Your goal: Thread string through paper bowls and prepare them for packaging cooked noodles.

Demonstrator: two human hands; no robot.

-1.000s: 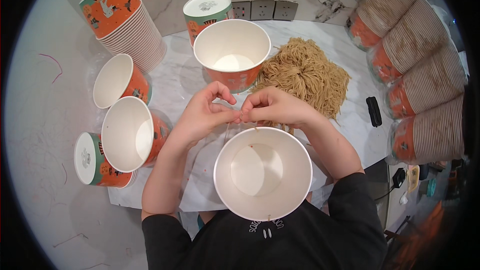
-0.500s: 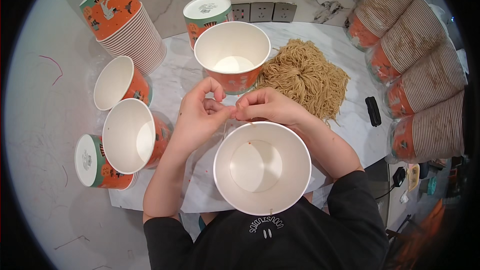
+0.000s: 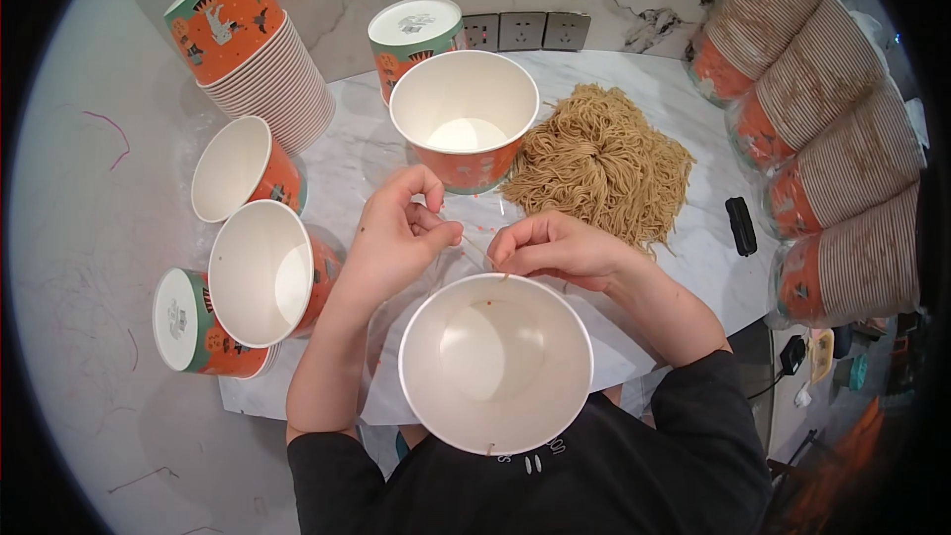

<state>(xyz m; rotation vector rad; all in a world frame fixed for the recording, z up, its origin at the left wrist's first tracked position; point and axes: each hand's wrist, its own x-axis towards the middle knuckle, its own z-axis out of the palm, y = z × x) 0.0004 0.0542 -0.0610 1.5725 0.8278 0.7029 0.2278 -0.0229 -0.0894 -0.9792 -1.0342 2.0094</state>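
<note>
A white-lined paper bucket [image 3: 421,357] sits close against me, its mouth facing up. Short bits of tan string show at its near and far rim. Just beyond the far rim, my left hand [image 3: 396,228] is closed in a pinch on a thin string [image 3: 475,248]. My right hand [image 3: 560,253] pinches the same string right at the rim, with fingertips together. The strand runs faintly between the two hands. Past my right hand lies a heap of tan strings [image 3: 604,154].
Orange-and-green paper buckets [image 3: 475,166] stand beyond my hands and at the left [image 3: 325,282], beside a tall nested stack [image 3: 267,79]. Wrapped bucket stacks [image 3: 842,198] line the right edge. A black object [image 3: 740,226] lies near them. Wall sockets [image 3: 522,32] are at the back.
My hands have parted, the right one moving right and nearer me, with string stretched between them. The near bucket has shifted slightly left and toward me.
</note>
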